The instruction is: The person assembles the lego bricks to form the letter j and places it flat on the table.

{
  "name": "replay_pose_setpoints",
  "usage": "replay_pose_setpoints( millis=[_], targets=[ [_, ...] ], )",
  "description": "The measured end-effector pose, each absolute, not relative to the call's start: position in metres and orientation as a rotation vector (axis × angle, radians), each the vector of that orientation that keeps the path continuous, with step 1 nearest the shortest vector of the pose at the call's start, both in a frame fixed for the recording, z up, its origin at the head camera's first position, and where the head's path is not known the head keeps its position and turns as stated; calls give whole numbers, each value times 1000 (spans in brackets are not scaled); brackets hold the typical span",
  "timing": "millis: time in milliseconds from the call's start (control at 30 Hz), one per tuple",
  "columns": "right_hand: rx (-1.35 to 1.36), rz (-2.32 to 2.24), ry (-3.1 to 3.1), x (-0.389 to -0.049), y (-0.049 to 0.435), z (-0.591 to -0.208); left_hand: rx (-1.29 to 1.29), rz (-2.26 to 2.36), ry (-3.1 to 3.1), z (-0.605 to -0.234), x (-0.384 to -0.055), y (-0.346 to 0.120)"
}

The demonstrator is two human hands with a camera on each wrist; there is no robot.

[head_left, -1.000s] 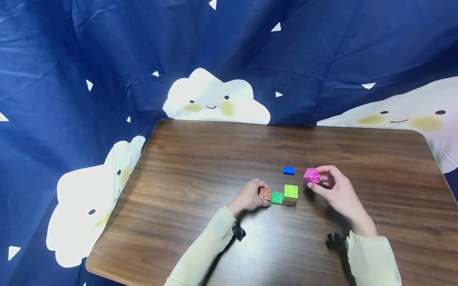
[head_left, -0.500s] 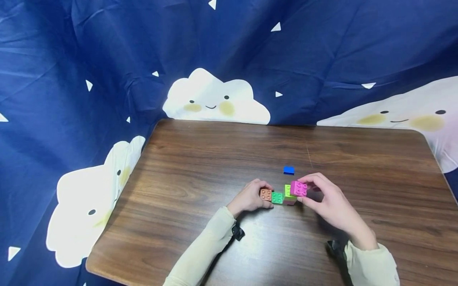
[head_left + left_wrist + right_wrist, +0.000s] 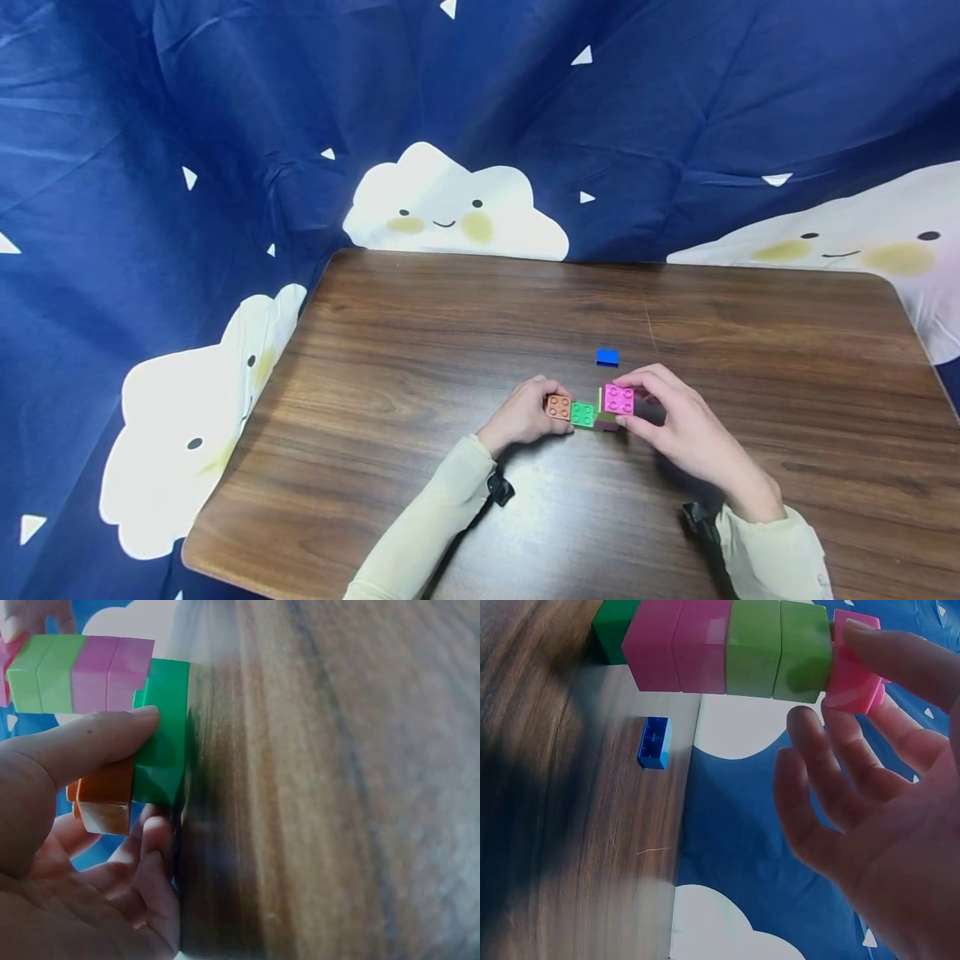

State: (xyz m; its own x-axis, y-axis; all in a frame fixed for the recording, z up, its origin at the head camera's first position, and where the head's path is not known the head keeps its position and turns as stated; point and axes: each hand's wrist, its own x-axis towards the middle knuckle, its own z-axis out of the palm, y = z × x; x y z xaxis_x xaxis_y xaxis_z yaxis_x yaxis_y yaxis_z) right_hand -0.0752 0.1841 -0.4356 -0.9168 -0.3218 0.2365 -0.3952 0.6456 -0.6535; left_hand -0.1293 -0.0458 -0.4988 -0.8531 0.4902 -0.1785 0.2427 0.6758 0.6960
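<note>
A low green brick forms the base on the table, with an orange brick on its left end. At the other end rises a column of purple bricks topped by lime green bricks. My left hand grips the orange brick and the base, thumb on the near side. My right hand pinches a bright pink brick, studs up, right at the top of the lime bricks. In the right wrist view its lower edge sits slightly askew against them.
Behind the stack a small blue brick lies on the brown wooden table. A dark blue curtain with white clouds hangs along the table's back and left edges.
My right hand has carried the pink brick left, turned it studs up and brought it over the lime column. The left hand keeps its grip on the orange end.
</note>
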Motion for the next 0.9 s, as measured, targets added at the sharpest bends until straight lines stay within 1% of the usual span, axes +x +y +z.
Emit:
replay_pose_setpoints(
  millis=[900],
  targets=[
    [660, 1059, -2720, -80, 184, -430, 553, 994, 2549, -501, -130, -45]
  ],
)
